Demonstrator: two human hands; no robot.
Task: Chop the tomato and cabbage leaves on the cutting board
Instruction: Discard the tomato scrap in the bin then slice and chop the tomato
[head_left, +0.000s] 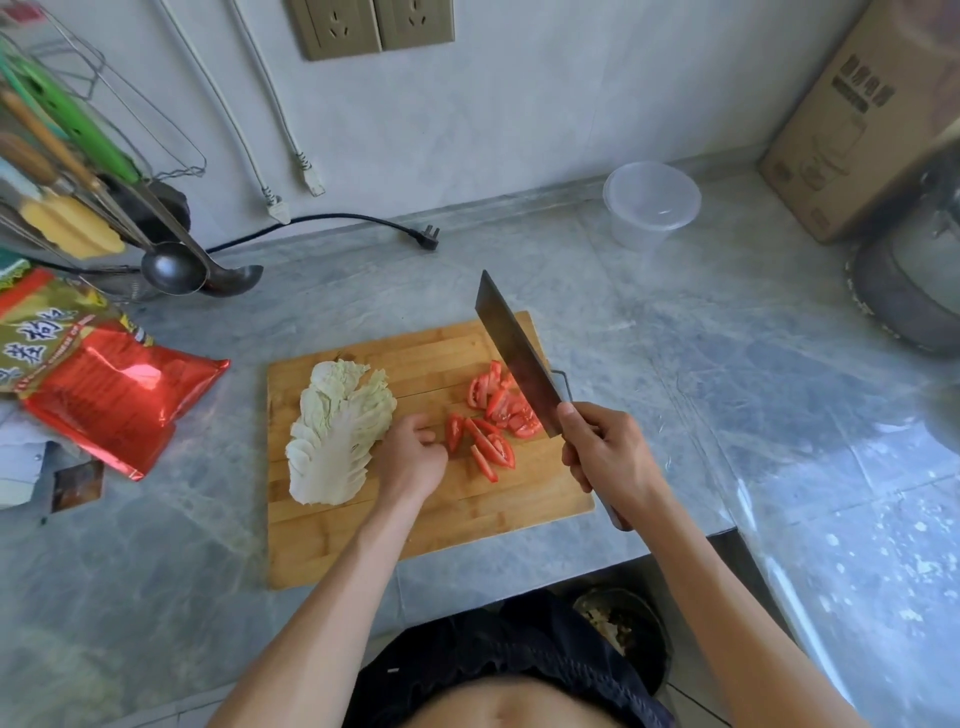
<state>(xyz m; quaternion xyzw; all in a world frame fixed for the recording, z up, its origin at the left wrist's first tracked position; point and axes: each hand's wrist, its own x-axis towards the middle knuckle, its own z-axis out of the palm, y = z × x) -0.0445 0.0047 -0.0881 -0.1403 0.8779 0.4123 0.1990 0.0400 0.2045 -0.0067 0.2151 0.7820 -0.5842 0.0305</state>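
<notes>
My right hand (605, 457) has its grip curled round the broad steel cleaver (517, 358) raised over red tomato wedges (493, 415) on the wooden cutting board (426, 540), while my left hand (413, 457), loosely curled, empty, lies between them and the pale cabbage leaf (337, 431), risking a nicked finger.

Right hand (605, 452) grips a cleaver (517, 353) over tomato wedges (491, 415); left hand (410, 457) rests beside cabbage leaves (337, 431) on the cutting board (415, 530).

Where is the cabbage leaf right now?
In the head view, the cabbage leaf lies whole on the left part of the cutting board, just left of the left hand, with the tomato pieces further right.
</notes>
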